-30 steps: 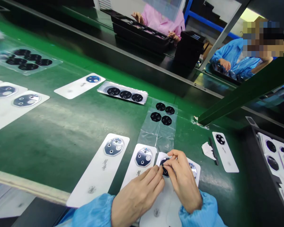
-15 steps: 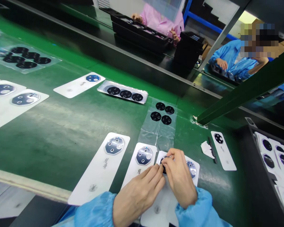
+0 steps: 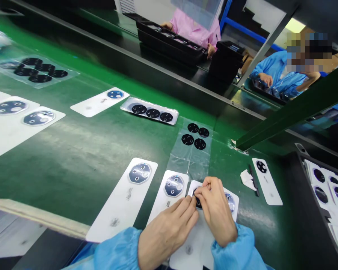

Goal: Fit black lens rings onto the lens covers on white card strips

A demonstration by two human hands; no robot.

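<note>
Both hands meet over a white phone back cover [image 3: 195, 240] at the near edge of the green belt [image 3: 73, 157]. My left hand [image 3: 169, 232] rests on it with fingertips against a small black octagonal camera piece [image 3: 197, 203]. My right hand [image 3: 218, 213] pinches that same piece from the right, fingers curled. Two more white covers with octagonal camera parts lie just left, the nearer cover [image 3: 169, 193] and the farther cover [image 3: 129, 197]. Another cover [image 3: 231, 202] peeks out under my right hand. A clear film [image 3: 193, 148] carrying several black octagonal pieces lies just beyond.
A white cover [image 3: 266, 180], a black tool [image 3: 253, 180] and a white scrap [image 3: 246, 179] lie right. A dark tray [image 3: 326, 187] of covers stands at far right. More covers and film sheets lie left and behind. Other people in pink and blue work across the line.
Both hands stay on the black piece; my right fingers have shifted slightly on it. The view has drifted a little, otherwise nothing moved.
</note>
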